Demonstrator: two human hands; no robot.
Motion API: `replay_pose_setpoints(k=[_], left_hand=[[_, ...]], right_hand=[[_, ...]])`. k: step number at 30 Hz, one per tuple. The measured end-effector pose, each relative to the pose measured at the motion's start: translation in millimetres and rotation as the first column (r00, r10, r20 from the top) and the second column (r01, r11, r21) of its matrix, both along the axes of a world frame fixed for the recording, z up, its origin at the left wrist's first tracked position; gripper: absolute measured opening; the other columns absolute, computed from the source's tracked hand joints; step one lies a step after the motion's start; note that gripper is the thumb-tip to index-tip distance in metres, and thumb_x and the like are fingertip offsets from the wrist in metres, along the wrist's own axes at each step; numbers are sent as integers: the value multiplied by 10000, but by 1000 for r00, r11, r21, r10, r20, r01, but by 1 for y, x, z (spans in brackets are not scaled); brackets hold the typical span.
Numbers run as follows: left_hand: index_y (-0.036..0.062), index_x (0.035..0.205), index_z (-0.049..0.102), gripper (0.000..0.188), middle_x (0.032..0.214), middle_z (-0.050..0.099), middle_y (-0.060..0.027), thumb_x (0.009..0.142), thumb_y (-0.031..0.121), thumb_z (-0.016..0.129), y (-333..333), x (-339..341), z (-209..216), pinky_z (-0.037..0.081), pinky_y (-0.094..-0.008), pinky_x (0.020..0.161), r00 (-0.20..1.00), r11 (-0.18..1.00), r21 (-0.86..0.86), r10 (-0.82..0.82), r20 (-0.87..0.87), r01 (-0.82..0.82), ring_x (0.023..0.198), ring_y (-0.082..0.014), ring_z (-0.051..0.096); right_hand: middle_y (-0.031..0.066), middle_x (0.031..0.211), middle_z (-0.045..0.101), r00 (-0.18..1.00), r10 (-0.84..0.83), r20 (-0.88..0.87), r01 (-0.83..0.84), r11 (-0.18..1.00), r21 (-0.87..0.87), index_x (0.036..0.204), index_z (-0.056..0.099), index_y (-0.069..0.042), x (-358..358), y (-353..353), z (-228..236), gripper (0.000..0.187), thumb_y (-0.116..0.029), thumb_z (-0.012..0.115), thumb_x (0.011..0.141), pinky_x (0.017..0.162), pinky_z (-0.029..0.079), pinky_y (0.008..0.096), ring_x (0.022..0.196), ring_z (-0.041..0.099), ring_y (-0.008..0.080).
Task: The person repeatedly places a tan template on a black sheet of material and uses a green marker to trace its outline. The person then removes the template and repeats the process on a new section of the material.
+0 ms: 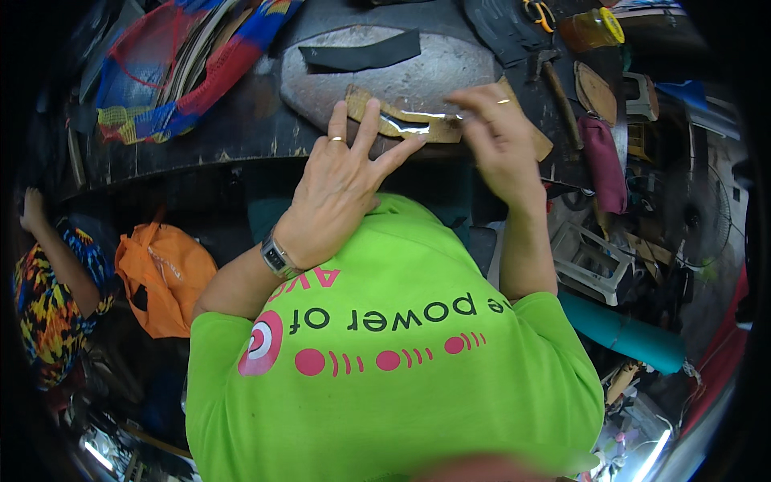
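My left hand (333,189), with a watch at the wrist and a ring, has its fingers spread. The fingertips press down on a flat brown piece (443,131), like leather or card, with a narrow dark slot edged by shiny strips. This piece lies at the near edge of a large grey stone slab (458,64). My right hand (502,136) is bent over the piece's right end, fingers curled together and slightly blurred. Whatever they grip is too small to make out. Beside that hand, another brown flat piece (540,145) shows partly.
A black strip (361,53) lies on the slab. To the right are a hammer (560,100), a maroon pouch (602,165), a yellow-lidded jar (594,30) and orange-handled scissors (540,14). A colourful mesh bag (189,68) sits left. Another person's arm (60,257) shows far left, near an orange bag (165,277).
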State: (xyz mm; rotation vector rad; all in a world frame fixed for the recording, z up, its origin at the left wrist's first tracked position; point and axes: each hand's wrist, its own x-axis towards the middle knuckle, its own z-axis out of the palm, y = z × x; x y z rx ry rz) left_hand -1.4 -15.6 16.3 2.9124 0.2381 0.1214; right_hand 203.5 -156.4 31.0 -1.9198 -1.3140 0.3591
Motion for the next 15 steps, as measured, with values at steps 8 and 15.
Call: replay_pose_setpoints(k=[8, 15], left_hand=[[191, 1559, 460, 905, 1506, 517, -157, 758, 190, 881, 28, 0, 15, 472, -463, 1097, 989, 948, -319, 44, 143, 4, 1313, -407, 532], [91, 1280, 695, 426, 1296, 659, -105, 869, 160, 780, 75, 11, -3, 483, -431, 995, 903, 974, -202, 180, 391, -106, 1166, -332, 605]], right_hand=[[132, 1015, 666, 982, 83, 172, -61, 990, -129, 1078, 709, -6, -2, 3, -11, 328, -114, 836, 796, 822, 536, 387, 908, 655, 320], [15, 890, 719, 864, -67, -499, 79, 997, 2, 970, 746, -1, 70, 2, 1, 163, -32, 815, 825, 779, 514, 250, 825, 659, 97]])
